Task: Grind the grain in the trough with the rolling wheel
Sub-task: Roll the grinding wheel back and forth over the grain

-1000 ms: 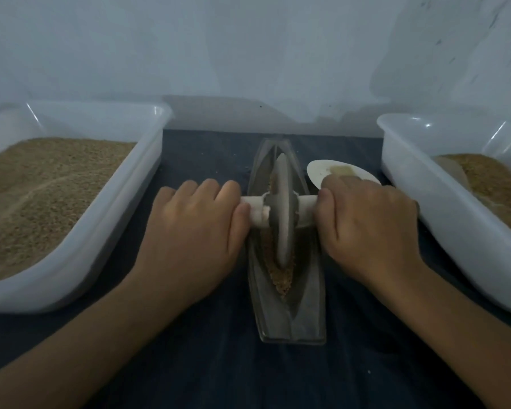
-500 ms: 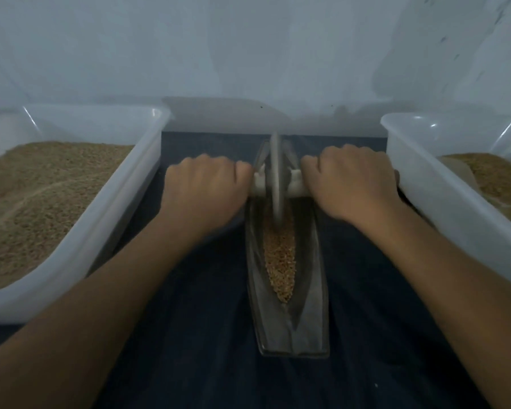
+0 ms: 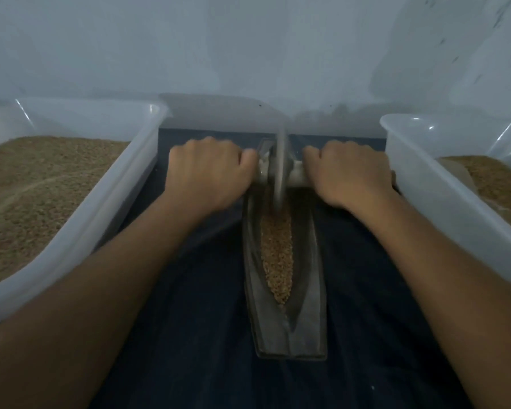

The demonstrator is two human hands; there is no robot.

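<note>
A long dark boat-shaped trough [image 3: 310, 317] lies lengthwise on a dark cloth in the middle. Brown grain [image 3: 277, 252] fills its groove from the middle toward me. The grey rolling wheel [image 3: 280, 169] stands on edge at the trough's far end, blurred by motion. A pale axle handle [image 3: 298, 172] runs through it. My left hand [image 3: 208, 175] grips the handle's left end. My right hand [image 3: 350, 172] grips its right end. Both fists hide most of the handle.
A large translucent plastic tub [image 3: 121, 196] heaped with brown grain stands at the left. A second tub [image 3: 443, 196] with grain stands at the right. A pale wall rises right behind the trough. The dark cloth [image 3: 195, 335] covers the surface toward me.
Both hands have pushed the wheel away from me, from the trough's middle to its far end. The grain behind it is uncovered, and the small white plate is hidden now.
</note>
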